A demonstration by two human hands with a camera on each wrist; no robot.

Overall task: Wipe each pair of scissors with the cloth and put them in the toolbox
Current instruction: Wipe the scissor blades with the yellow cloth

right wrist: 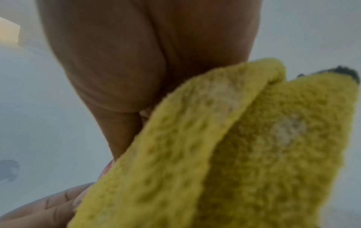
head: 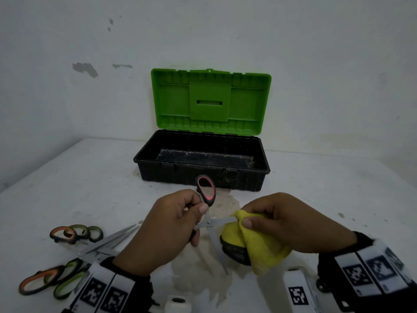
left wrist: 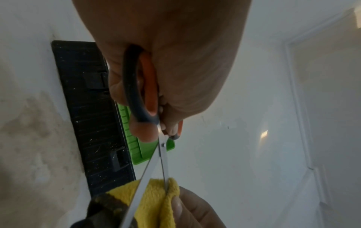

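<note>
the left hand (head: 165,231) is curled round the handles of a pair of scissors (head: 208,219) with black and orange-pink grips, holding them up over the white table (head: 327,199), blades spread apart. one blade runs off to the right into the yellow cloth (head: 261,249) — the right hand (head: 284,222) has that cloth bunched up and pinches it round the blade between thumb and fingers. the other blade points down toward the near edge of the table. a dark patch shows on the lower fold of the cloth.

behind the hands sits the toolbox (head: 203,175), black tub, green lid standing open against the wall — from here the tub looks dusty.

off to the left more scissors (head: 76,245) lie in a heap on the table, green and orange handles, well apart from the box.
</note>
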